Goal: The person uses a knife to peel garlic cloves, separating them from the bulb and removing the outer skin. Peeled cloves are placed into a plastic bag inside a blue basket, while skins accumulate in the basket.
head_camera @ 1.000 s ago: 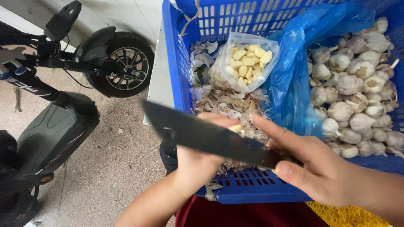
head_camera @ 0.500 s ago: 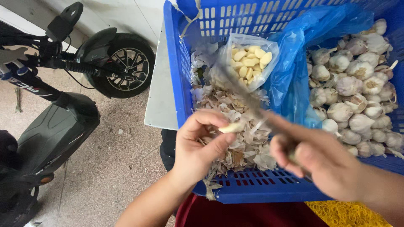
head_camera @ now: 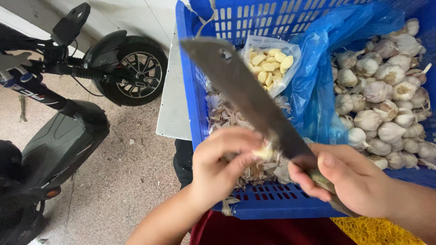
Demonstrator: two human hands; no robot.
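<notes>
1. A garlic clove [head_camera: 265, 152] is pinched between thumb and fingertips of the left hand [head_camera: 222, 165], just above the near wall of the blue plastic crate [head_camera: 190, 81]
2. The right hand [head_camera: 352, 179] is closed around the handle of a cleaver [head_camera: 247, 97], whose dark blade is tilted up and away to the left, its lower edge touching or just beside the clove
3. Under both hands, a heap of papery garlic skins [head_camera: 222, 113] is seen on the crate floor
4. Behind the blade, a clear plastic bag of peeled cloves [head_camera: 271, 63] is propped against the far wall; part of it is hidden by the cleaver
5. To the right, a blue plastic bag [head_camera: 318, 72] is spread open, and whole garlic bulbs [head_camera: 386, 104] are piled in and beside it, well apart from the left hand
6. A yellow mesh sack [head_camera: 372, 229] is seen below the right wrist, and dark red cloth beneath the crate
7. On the floor [head_camera: 127, 181] to the left, a black scooter [head_camera: 63, 131] is parked, with its wheel [head_camera: 134, 72] near a white panel [head_camera: 175, 104] beside the crate
8. Compared with half a second ago, the blade has been swung up and is shown broad-side, where it was seen as a thin blur; the clove has stayed pinched in the left hand at much the same spot
</notes>
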